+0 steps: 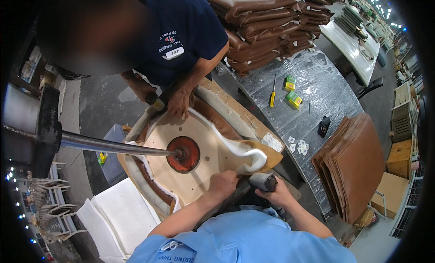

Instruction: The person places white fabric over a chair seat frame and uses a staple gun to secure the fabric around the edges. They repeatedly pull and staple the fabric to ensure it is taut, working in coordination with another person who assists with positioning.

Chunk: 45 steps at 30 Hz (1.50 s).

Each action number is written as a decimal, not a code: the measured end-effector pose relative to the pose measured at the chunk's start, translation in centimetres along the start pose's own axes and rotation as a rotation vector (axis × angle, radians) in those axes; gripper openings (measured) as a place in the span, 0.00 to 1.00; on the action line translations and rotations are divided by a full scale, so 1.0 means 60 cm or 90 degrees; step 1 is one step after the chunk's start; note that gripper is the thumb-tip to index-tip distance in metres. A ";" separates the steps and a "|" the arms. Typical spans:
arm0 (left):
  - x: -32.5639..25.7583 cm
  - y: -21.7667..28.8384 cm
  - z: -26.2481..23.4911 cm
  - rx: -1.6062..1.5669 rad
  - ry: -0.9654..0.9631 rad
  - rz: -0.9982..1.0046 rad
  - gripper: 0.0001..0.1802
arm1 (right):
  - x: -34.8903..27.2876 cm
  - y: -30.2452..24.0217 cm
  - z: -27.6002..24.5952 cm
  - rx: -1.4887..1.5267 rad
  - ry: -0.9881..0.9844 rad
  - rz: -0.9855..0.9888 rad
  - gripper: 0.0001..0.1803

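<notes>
A seat-shaped wooden board lies in front of me, its rim wrapped in white padding and brown leather. A red round disc on a metal rod presses on its middle. My left hand is closed at the near edge of the board, fingers curled on the cover there; the pinched part is hidden. In my right hand, just right of that edge, is a staple gun with a grey cylindrical head. Its lower part is mostly hidden.
Across the board, a co-worker in navy grips the far edge and holds a similar tool. Brown leather stacks and brown sheets flank a plastic-covered table with a yellow screwdriver and small boxes. White sheets lie at left.
</notes>
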<state>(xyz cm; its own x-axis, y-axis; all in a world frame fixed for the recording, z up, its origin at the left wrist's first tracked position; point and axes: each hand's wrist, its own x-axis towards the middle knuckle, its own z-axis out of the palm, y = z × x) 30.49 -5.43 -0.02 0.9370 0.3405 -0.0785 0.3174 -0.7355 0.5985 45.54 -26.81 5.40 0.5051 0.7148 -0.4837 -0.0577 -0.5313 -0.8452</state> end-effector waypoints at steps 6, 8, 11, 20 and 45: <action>-0.004 0.001 0.006 -0.012 0.056 -0.054 0.11 | -0.005 -0.008 0.012 -0.022 0.032 -0.045 0.30; -0.013 0.001 0.003 0.010 0.062 -0.043 0.11 | -0.012 -0.007 0.025 -0.003 0.054 -0.045 0.30; -0.026 0.016 0.000 0.052 0.039 -0.058 0.14 | -0.017 -0.006 0.042 0.034 0.067 -0.118 0.30; -0.023 -0.003 0.015 0.122 0.093 -0.049 0.21 | -0.022 -0.017 0.064 -0.164 0.098 -0.139 0.31; -0.025 -0.026 0.045 -0.006 0.212 -0.121 0.14 | 0.110 -0.188 0.076 -0.330 -0.108 0.102 0.17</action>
<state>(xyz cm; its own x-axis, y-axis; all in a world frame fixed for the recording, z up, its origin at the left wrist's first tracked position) 28.98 -6.40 -3.00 0.7623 0.6431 0.0731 0.4781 -0.6355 0.6062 45.59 -14.04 10.70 0.3765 0.6475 -0.6626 0.3294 -0.7620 -0.5576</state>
